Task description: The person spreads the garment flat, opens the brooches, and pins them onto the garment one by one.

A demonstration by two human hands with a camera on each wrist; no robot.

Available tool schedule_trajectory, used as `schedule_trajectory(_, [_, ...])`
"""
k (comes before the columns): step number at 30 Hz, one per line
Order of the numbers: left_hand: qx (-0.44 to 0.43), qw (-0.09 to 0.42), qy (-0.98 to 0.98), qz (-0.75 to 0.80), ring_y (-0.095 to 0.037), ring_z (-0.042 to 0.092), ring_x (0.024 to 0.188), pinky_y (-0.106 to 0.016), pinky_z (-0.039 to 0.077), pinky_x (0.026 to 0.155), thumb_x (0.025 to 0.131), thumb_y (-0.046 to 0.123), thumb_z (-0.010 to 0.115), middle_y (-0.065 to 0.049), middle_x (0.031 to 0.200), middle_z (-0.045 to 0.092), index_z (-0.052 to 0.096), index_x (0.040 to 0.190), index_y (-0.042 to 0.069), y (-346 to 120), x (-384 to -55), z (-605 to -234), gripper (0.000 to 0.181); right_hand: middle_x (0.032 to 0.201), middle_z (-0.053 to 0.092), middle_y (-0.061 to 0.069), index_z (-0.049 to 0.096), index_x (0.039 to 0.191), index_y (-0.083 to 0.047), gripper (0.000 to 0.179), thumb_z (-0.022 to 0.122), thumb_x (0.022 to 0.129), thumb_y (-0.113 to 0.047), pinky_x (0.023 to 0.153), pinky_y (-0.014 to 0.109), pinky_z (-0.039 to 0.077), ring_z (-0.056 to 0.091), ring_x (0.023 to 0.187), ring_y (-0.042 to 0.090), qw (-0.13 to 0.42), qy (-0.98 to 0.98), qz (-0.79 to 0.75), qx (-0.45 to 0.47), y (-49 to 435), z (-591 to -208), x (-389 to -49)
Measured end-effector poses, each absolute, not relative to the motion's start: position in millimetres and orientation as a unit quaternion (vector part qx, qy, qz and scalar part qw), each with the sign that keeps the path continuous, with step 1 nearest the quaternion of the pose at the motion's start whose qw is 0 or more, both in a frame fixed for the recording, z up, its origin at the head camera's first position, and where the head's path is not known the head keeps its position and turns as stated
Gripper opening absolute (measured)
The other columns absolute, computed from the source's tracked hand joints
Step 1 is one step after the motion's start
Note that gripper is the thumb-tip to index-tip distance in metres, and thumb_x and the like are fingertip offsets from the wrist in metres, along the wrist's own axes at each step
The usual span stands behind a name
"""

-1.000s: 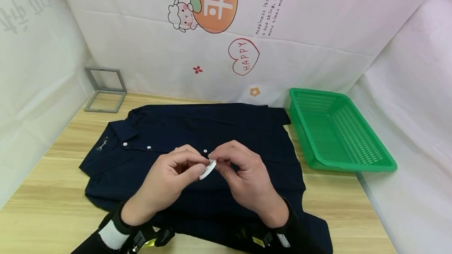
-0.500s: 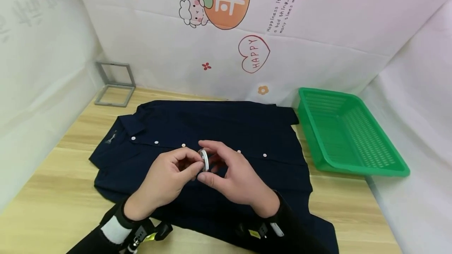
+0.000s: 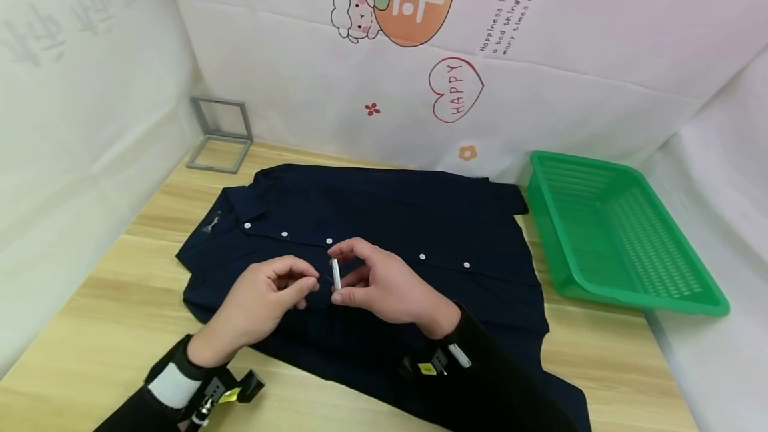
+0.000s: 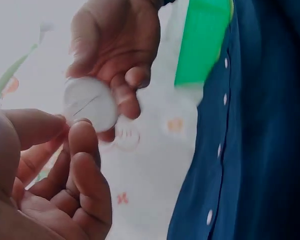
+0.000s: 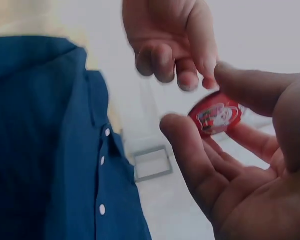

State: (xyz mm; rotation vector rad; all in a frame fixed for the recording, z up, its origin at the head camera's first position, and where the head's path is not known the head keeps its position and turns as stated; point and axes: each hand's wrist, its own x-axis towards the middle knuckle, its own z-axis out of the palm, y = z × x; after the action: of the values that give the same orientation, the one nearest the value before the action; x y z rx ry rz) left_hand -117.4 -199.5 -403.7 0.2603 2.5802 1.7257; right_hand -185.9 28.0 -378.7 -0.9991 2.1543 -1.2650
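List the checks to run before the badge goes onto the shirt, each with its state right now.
1. Badge held: ok, right hand pinches it by the rim.
2. Printed face turned toward the right palm: ok.
3. Pin on the white back open: cannot tell, only a thin dark line shows.
4. Left hand on the badge back: ok, its fingers touch it.
5. Shirt lying flat, buttoned: ok.
6. Basket apart from the shirt: not ok, the shirt's corner reaches its rim.

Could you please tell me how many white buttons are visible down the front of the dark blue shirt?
5 show in a row along the placket: near the collar, next right, one by the hands, then two past the right hand. The hands may hide another.
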Motion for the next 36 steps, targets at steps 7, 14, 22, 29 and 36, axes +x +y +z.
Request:
schedule_trajectory(7, [0.108,-0.031,0.945,0.309,-0.007,0.057,0.068,-0.032,0.048,0.061,0.093,0.014,0.072,0.009,0.081,0.065,0.073,0.095,0.013,-247,-127,-409,0.003,0.128,0.055,0.002,0.049,0.137,-0.013,0.052,0.075,0.092,-0.012,0.078,0.023,0.054,0.066,0.099,0.009,0.195,0.828,-0.389,-0.352,13,-389,-200])
schedule_trajectory(14, [0.15,-0.033,0.974,0.168,-0.023,0.065,0.08,-0.043,0.054,0.069,0.086,0.006,0.077,-0.005,0.091,0.067,0.073,0.103,0.003,-275,-146,-426,0.018,0.122,0.057,0.001,0.049,0.135,-0.011,0.051,0.076,0.091,-0.016,0.079,0.019,0.052,0.064,0.103,0.009,0.188,0.843,-0.339,-0.373,-10,-399,-212])
schedule_trajectory(22, [0.187,0.004,0.975,0.119,-0.019,0.062,0.076,-0.04,0.054,0.066,0.083,0.01,0.08,-0.002,0.086,0.06,0.075,0.098,0.006,-273,-164,-448,0.017,0.115,0.058,0.0,0.05,0.134,-0.009,0.051,0.075,0.092,-0.022,0.083,0.02,0.048,0.061,0.102,0.011,0.156,0.851,-0.259,-0.429,-34,-412,-213])
schedule_trajectory(29, [0.201,-0.01,0.973,0.11,-0.014,0.053,0.06,-0.035,0.048,0.052,0.08,0.004,0.079,0.004,0.072,0.05,0.066,0.07,0.017,-267,-169,-453,0.021,0.113,0.058,0.0,0.051,0.135,-0.012,0.053,0.076,0.091,-0.028,0.08,0.024,0.046,0.054,0.092,0.009,0.153,0.864,-0.213,-0.431,-41,-417,-213])
schedule_trajectory(36, [0.216,-0.023,0.97,0.105,-0.012,0.051,0.058,-0.033,0.047,0.051,0.083,0.002,0.076,0.005,0.069,0.051,0.065,0.069,0.016,-269,-172,-454,0.023,0.115,0.058,-0.001,0.051,0.135,-0.013,0.053,0.076,0.091,-0.029,0.08,0.023,0.046,0.054,0.092,0.008,0.159,0.866,-0.205,-0.428,-43,-421,-214])
